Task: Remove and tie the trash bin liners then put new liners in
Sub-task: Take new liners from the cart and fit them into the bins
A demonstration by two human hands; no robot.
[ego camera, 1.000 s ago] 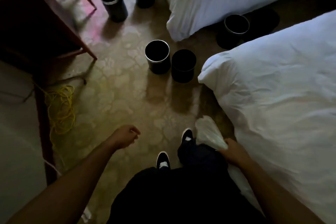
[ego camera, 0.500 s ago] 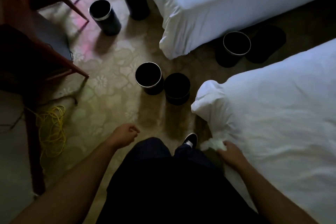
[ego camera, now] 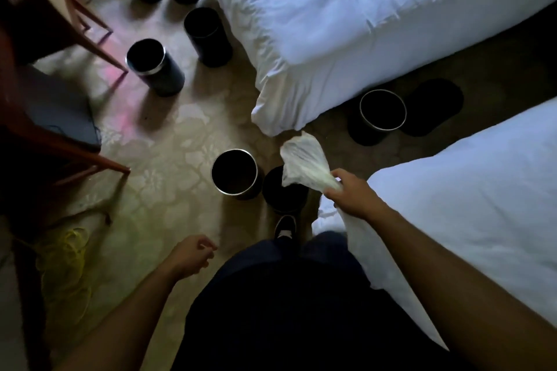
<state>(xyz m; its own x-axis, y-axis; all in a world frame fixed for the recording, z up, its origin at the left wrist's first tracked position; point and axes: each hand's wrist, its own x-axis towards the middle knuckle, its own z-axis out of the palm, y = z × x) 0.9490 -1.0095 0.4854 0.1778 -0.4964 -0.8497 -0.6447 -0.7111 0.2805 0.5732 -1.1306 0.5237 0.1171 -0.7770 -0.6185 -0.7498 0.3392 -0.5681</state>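
My right hand [ego camera: 352, 194] grips a crumpled white plastic liner [ego camera: 303, 164], held out above a black bin [ego camera: 284, 193] just ahead of my foot. A silver-rimmed black bin [ego camera: 235, 173] stands touching that one on its left. My left hand [ego camera: 191, 256] hangs low on the left with loosely curled fingers and holds nothing. Another silver-rimmed bin [ego camera: 381, 114] stands between the two beds. Several more black bins stand further off, among them a tilted-looking bin [ego camera: 153, 68] and one beside the far bed [ego camera: 208, 36].
Two beds with white duvets flank the floor: one at the top right [ego camera: 346, 24], one at the right [ego camera: 467, 220]. Wooden furniture [ego camera: 60, 27] fills the left side, with a yellow cable [ego camera: 67, 262] coiled on the patterned carpet below it. A dark round lid-like shape [ego camera: 431, 107] lies between the beds.
I have stepped forward toward the two near bins. My right hand has risen from beside my leg and swung the white liner out over the nearer black bin. My left hand stays low.
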